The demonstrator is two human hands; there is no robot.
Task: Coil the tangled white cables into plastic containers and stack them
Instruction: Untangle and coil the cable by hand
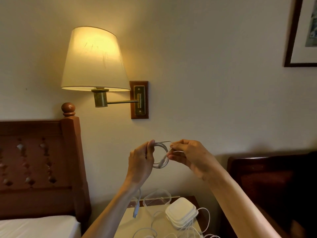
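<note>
I hold a white cable coil (162, 154) up in front of the wall, above the nightstand. My left hand (140, 163) grips the coil's left side. My right hand (188, 156) pinches its right side between thumb and fingers. One end of the cable hangs down past my left wrist, its plug (135, 212) dangling over the nightstand. Below, a clear plastic container (157, 197) stands open, and beside it sits a stack of closed white-lidded containers (181, 213). Loose tangled white cables (171, 229) lie around the stack.
The nightstand (127, 225) stands between a wooden headboard (42, 165) with a white mattress on the left and a dark wooden chair (267, 182) on the right. A lit wall lamp (94, 62) hangs above. A framed picture (303, 31) is at the upper right.
</note>
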